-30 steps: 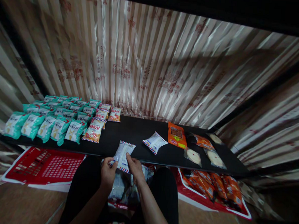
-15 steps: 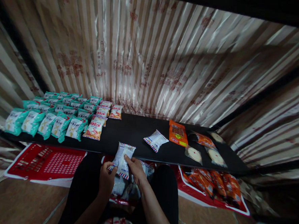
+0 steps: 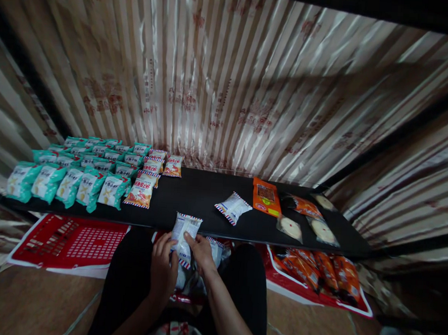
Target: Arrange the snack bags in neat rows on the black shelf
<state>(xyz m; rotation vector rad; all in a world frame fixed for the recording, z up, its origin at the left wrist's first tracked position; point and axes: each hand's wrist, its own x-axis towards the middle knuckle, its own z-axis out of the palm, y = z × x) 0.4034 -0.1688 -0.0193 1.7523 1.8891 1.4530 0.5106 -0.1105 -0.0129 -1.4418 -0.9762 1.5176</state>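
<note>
A small snack bag [image 3: 183,231], its pale printed back toward me and its ends striped red and blue, is held between my hands at the shelf's front edge. My right hand [image 3: 202,253] grips its right side, thumb pressed on the front. Along the left edge, my left hand [image 3: 164,260] has its fingers and thumb on the bag. Below, partly hidden by my hands, more snack bags [image 3: 216,249] lie in a red basket between my knees. A matching white snack bag [image 3: 233,208] lies back-up on the shelf, apart from my hands.
The black shelf [image 3: 197,191] carries rows of teal snack bags [image 3: 113,190] and orange-white bags [image 3: 140,188] at left. An orange packet [image 3: 266,197] and round wrapped pieces [image 3: 290,228] lie at right. Below stand a left red basket [image 3: 58,243] and a right basket with orange packets [image 3: 326,271].
My left hand's fingers have shifted up along the bag's left edge. The bag itself has barely moved, and the goods on the shelf stay put.
</note>
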